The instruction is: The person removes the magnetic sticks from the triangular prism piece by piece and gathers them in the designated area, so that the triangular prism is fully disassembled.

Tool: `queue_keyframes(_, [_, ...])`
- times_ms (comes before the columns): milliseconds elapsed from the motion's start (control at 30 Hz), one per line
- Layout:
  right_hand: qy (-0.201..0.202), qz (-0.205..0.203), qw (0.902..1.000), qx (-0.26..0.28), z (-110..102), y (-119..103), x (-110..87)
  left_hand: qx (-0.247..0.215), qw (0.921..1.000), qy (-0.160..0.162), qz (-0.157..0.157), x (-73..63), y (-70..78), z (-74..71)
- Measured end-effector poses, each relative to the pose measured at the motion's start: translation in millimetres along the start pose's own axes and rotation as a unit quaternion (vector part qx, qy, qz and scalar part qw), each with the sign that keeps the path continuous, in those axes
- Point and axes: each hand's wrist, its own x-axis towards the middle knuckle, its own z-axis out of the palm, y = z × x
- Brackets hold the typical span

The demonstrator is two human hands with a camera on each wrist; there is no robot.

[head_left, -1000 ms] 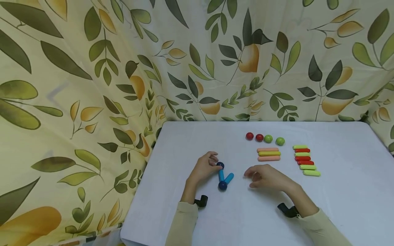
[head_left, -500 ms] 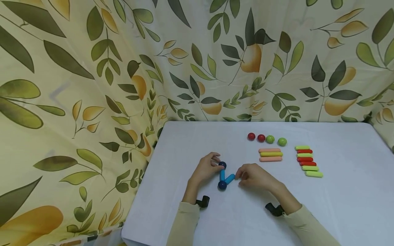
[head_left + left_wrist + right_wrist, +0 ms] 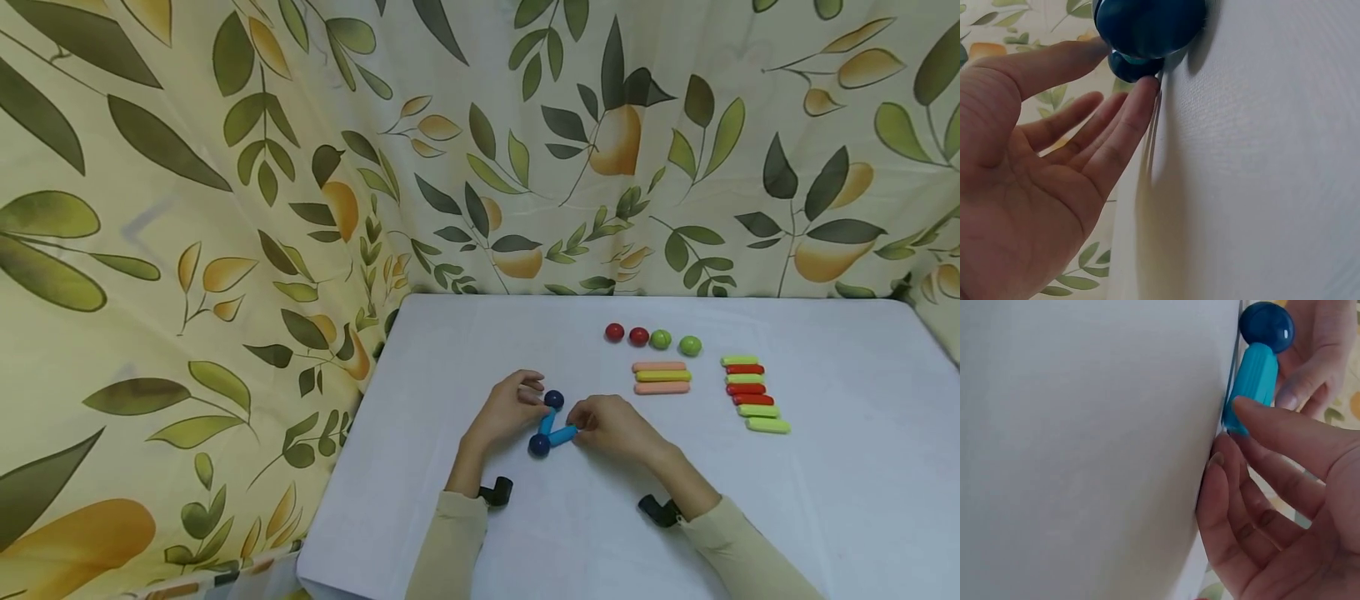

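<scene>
Two light-blue toy sticks meet in a V at a dark-blue ball [image 3: 538, 446]. A second dark-blue ball [image 3: 553, 400] sits at the far end of the left stick [image 3: 547, 423]. My left hand [image 3: 510, 408] pinches that stick near the far ball between thumb and index finger; in the left wrist view a ball [image 3: 1150, 25] largely hides the grip. The free end of the right stick [image 3: 562, 436] is pinched by my right hand [image 3: 617, 427]. In the right wrist view, thumb and fingers hold this stick [image 3: 1255, 375], with a ball [image 3: 1266, 327] at its other end.
Red balls [image 3: 626, 334] and green balls [image 3: 675, 342] line the back of the white table [image 3: 450, 333]. Pink and yellow sticks [image 3: 662, 377] lie in front of them. Farther right is a column of red and lime sticks [image 3: 752, 394]. A leaf-patterned curtain [image 3: 450, 167] encloses the table's back and left.
My right hand has moved left and taken hold of the right stick's free end. The V has turned slightly clockwise, its far ball shifting right along with my left fingertips.
</scene>
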Motion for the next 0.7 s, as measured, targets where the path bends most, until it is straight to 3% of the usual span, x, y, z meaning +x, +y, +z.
queue_keyframes(233, [-0.002,-0.002,1.0000,0.006,0,1,3.3,-0.024,0.9996,-0.014,0.004,-1.1,3.6,-0.2])
queue_keyframes(467, [0.023,0.045,0.9979,0.041,-2,3,6.6,0.002,0.9999,0.013,0.004,-2.7,1.6,-4.6])
queue_keyframes(700, [0.068,0.093,0.9886,0.097,0,8,11.3,-0.017,0.9998,0.002,0.013,-1.4,-1.7,-6.2])
